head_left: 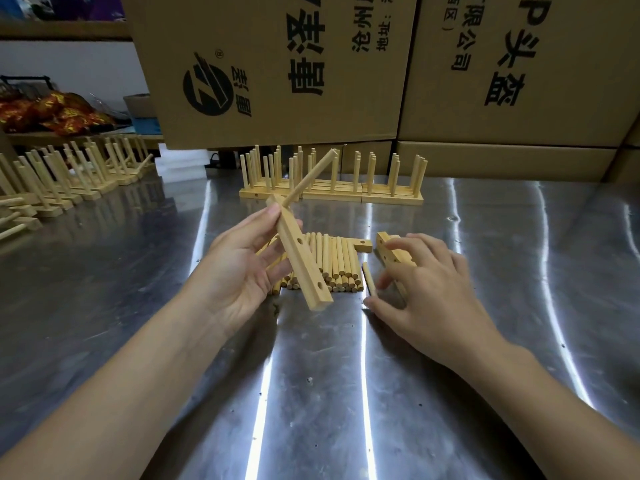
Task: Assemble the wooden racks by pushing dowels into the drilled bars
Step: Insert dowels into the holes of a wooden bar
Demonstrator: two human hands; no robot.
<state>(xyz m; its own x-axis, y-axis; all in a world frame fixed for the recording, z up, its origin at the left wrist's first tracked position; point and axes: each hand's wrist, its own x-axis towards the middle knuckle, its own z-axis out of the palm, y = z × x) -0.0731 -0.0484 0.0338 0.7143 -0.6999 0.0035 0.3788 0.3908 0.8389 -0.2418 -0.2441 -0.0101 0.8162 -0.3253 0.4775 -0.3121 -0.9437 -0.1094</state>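
Note:
My left hand (239, 261) holds a drilled wooden bar (302, 261) tilted above the table, thumb near its upper end. One dowel (310, 176) sticks out of the bar's top hole, and two lower holes show open. Behind the bar lies a pile of loose dowels (334, 263). My right hand (426, 289) is low on the table, its fingertips touching a single dowel (368, 278) lying beside the pile. More drilled bars (388, 245) lie partly under that hand.
Finished racks (332, 178) stand in a row at the back of the shiny metal table (346, 375). Several more racks (69, 174) line the left side. Large cardboard boxes (277, 64) rise behind the work area.

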